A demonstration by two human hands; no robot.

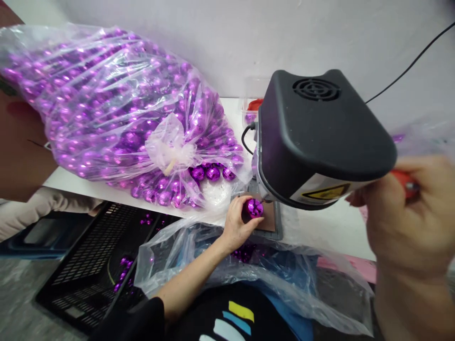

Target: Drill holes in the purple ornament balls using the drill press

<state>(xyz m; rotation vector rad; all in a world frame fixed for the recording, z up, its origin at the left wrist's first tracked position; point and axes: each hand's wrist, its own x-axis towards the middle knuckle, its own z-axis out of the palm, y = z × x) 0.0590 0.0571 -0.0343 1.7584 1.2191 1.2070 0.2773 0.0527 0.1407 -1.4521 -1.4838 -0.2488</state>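
Between the thumb and fingers of my left hand (238, 222) is a shiny purple faceted ball (255, 207). It is held over the base plate (273, 229) of a black bench machine (320, 137), close under the machine's head. My right hand (408, 203) is closed around a red handle (405, 182) at the machine's right side. The head carries a round vent and a yellow warning label (325, 192). More purple balls (213, 173) lie at the mouth of a large clear bag to the left of the machine.
The knotted clear bag (106, 94) full of purple balls covers the left of the white table. A black crate (85, 265) with some purple pieces stands below. Clear plastic (277, 274) lies over my lap. A small clear box (251, 106) sits behind; a cable (408, 66) runs along the wall.
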